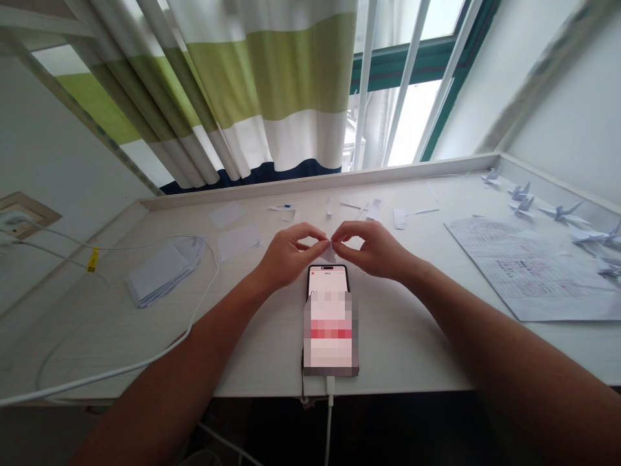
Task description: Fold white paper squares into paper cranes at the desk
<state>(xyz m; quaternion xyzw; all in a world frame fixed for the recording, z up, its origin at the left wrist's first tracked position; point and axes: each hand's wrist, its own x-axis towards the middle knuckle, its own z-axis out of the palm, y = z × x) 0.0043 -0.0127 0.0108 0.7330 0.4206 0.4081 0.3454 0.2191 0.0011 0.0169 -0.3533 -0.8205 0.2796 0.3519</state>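
Observation:
Between both my hands is a small piece of white folded paper (328,254), held just above the top end of a phone. My left hand (294,252) pinches its left side with thumb and forefinger. On the other side my right hand (365,244) pinches it too, and the fingertips of both hands nearly meet. Much of the paper is hidden by my fingers, so its exact shape cannot be made out. The phone (330,317) lies lit on the table below my hands, with a white cable plugged into its lower end.
Stacked white paper sheets (162,272) lie at left beside a looping white cable (213,249). Loose sheets (239,241) and paper scraps (373,210) are spread behind my hands. Several folded paper cranes (561,212) stand at right, near a written sheet (528,272). A raised rim (320,182) edges the table.

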